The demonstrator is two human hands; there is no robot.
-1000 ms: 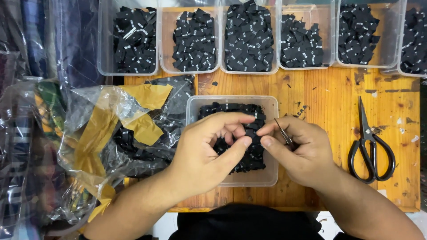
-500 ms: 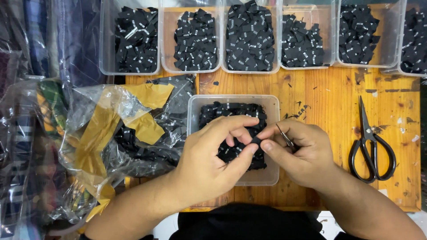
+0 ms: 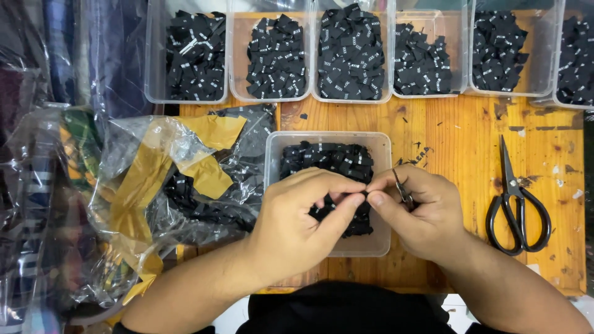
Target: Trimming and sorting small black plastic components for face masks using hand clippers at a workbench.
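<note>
**Both hands pinch a small black label over the near tub**

Closest to the camera, the person's two forearms come up from the bottom edge and meet above a clear plastic tub (image 3: 371, 246) that stands on the wooden table (image 3: 458, 130). The left hand (image 3: 296, 227) is curled, its thumb and forefinger closed narrowly on a small black label (image 3: 365, 195) at the point where the hands meet. The right hand (image 3: 416, 209) is curled too, its fingertips pinched on the same label from the other side, and it also holds small metal snips (image 3: 402, 189) whose thin blades stick up between the fingers. The label sits just above the tub, which is partly filled with a heap of black woven labels (image 3: 328, 159).

Left of the tub lies a crumpled clear plastic bag (image 3: 154, 204) with strips of yellow-brown tape (image 3: 207, 174) on it and more black labels inside. Further left, other clear-wrapped bundles of striped and checked cloth (image 3: 31, 204) fill the edge of the view. Right of the hands, black-handled scissors (image 3: 515, 204) lie shut on the wood, well apart from the tub.

Farthest back, a row of six clear tubs (image 3: 154, 93) runs along the table's far edge, each heaped with black labels bearing small white marks.
</note>
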